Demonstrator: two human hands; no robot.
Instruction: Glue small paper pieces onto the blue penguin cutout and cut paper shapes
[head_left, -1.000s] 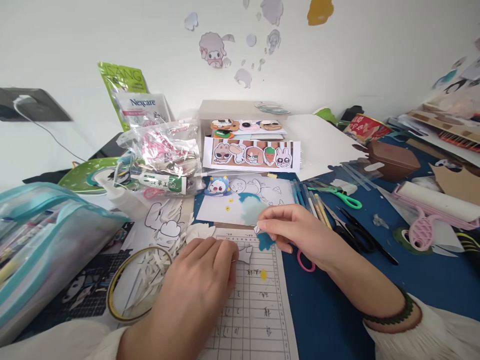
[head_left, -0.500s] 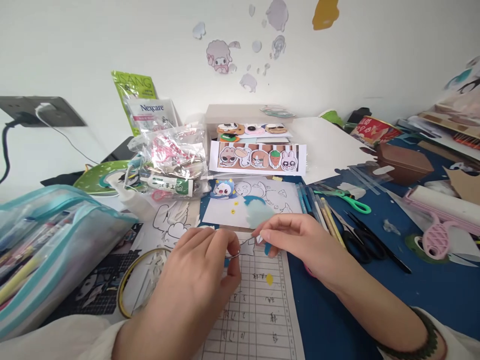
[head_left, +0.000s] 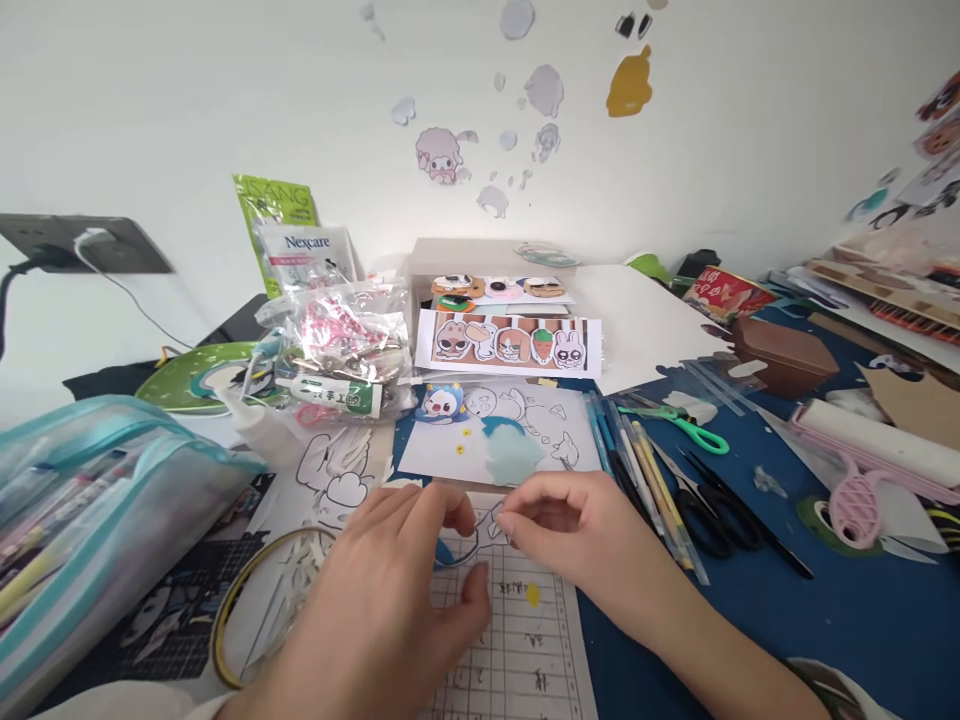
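My right hand [head_left: 574, 525] pinches the edge of a white paper cutout [head_left: 491, 528] with a dark outline. My left hand [head_left: 401, 575] is just left of it, its thumb and index finger apart with nothing visibly gripped between them. Behind the left fingers lies a bit of blue paper [head_left: 444, 552], mostly hidden. Both hands are above a sheet with a printed grid and handwriting [head_left: 510, 650], where a small yellow paper piece [head_left: 533, 594] rests. Beyond them is a drawing sheet [head_left: 427, 450] bearing a blue cartoon figure [head_left: 441, 402] and a pale blue scrap [head_left: 514, 452].
Black scissors [head_left: 705, 520], green scissors [head_left: 697, 430] and several pens [head_left: 637, 470] lie at right, near a pink lint roller [head_left: 855, 505]. At left are a tape ring [head_left: 225, 610] with paper strips and a zip pouch [head_left: 112, 520]. A glue tube [head_left: 334, 395] lies on plastic bags.
My left thumb and index finger have spread apart from the cutout. My right fingers have closed in nearer to it. The head view has tilted up slightly.
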